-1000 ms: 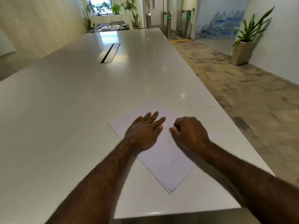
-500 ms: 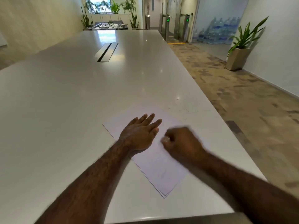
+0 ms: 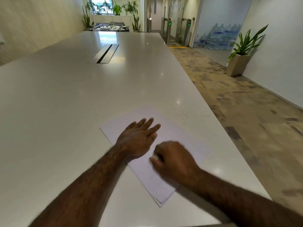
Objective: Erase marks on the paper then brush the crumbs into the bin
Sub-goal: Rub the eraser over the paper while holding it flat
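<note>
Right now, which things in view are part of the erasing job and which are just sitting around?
Part of the job:
paper, pinned flat by the left hand
right hand, fisted and blurred, pinching something small and pale
dark crumbs on the table

Just there:
potted plant
cable slot
No bin is visible.

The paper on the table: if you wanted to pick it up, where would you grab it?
Probably at the near corner of the paper, coming from the person's side. It lies flat on the table, and that corner points toward the table's edge, clear of the left hand and right hand.
</note>
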Tool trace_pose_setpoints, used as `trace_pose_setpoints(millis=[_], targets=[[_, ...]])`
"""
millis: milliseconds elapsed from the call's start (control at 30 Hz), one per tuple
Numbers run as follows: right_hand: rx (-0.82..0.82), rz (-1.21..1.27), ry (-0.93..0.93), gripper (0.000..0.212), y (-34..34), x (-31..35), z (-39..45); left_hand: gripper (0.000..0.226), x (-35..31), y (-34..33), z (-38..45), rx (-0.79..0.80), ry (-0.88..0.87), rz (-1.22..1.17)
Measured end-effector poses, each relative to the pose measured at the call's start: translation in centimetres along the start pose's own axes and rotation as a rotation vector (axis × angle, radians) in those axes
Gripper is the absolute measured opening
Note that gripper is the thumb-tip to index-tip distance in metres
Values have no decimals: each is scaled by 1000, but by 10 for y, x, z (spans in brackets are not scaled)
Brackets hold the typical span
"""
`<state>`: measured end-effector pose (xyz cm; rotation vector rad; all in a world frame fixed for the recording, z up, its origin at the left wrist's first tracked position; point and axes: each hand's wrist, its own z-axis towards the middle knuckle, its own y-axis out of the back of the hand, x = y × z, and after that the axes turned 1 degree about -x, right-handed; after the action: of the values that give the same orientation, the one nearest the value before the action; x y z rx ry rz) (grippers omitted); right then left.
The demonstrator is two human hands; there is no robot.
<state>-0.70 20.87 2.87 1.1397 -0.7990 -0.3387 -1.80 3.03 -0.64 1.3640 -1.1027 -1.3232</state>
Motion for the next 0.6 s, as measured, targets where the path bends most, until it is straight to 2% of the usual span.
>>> trace_pose_setpoints(millis=[33, 67, 133, 167, 200, 233, 300, 333, 433, 500, 533, 600], targets=[[25, 12, 9, 22, 1, 0, -1, 50, 0, 1, 1, -3, 2, -3], [-6, 8, -78, 23, 7, -14, 10, 50, 1, 3, 2, -6, 4, -5], [-168, -40, -308, 26, 28, -52, 37, 49, 0, 3, 3, -1, 2, -3], [-201, -90, -332, 27, 31, -55, 39, 49, -1, 2, 2, 1, 4, -3], [-180, -83, -292, 28, 28, -52, 35, 49, -2, 2, 1, 3, 5, 0], [-140, -64, -176, 28, 18, -35, 24, 50, -2, 2, 1, 8, 3, 1], [10, 16, -26, 25, 2, -8, 1, 50, -2, 4, 1, 11, 3, 1], [11, 29, -47, 23, 5, -15, 3, 50, -2, 5, 1, 10, 4, 1], [-212, -38, -311, 25, 31, -62, 33, 49, -4, 3, 1, -2, 7, -7], [-188, -53, -240, 25, 25, -54, 26, 49, -4, 3, -1, -6, 9, -6], [-143, -39, -147, 25, 15, -36, 15, 49, -3, 4, -1, 2, 6, -7], [-46, 9, -77, 24, 8, -23, 3, 50, -2, 7, -1, 10, 3, -2]])
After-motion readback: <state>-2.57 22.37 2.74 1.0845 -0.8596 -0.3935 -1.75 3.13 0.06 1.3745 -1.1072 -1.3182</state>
